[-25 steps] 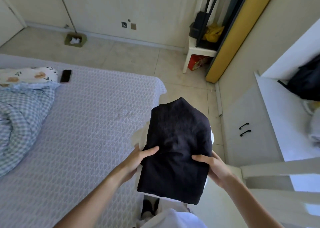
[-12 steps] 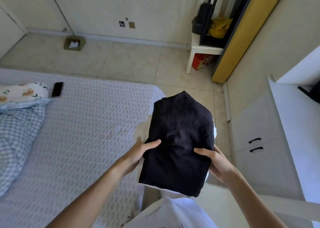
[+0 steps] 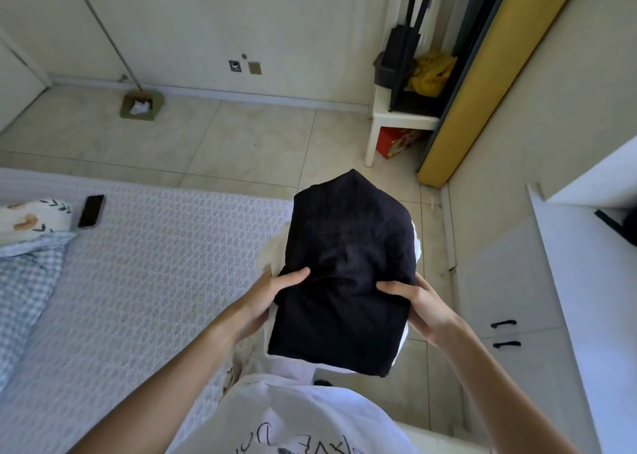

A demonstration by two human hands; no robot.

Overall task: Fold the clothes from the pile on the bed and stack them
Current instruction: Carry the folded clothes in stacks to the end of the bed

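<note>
Both hands are on the load, and I would keep them so; my left hand [image 3: 265, 298] clamps one side of the stack of folded clothes [image 3: 344, 274], thumb pressed on top and the other fingers hidden under it, and my right hand [image 3: 417, 302] does the same on the opposite side. I judge this to be a carry of finished folds toward wherever the stack is to rest. To do it well I would keep the bundle level, thumbs pressing down evenly so the top layer does not slide off the pale layers beneath; I would lower it flat, never drop one edge first, and draw the fingers out sideways only once the weight is resting.

The stack is held in the air in front of my chest, over the near corner of the bed [image 3: 155, 264] and the tiled floor [image 3: 241, 136] beside it; it touches neither, as far as I can tell. The top garment is black, matte, folded to a rough rectangle with its far end peaked; white and cream edges show beneath it at both sides. How many pieces lie under it I cannot tell.
</note>
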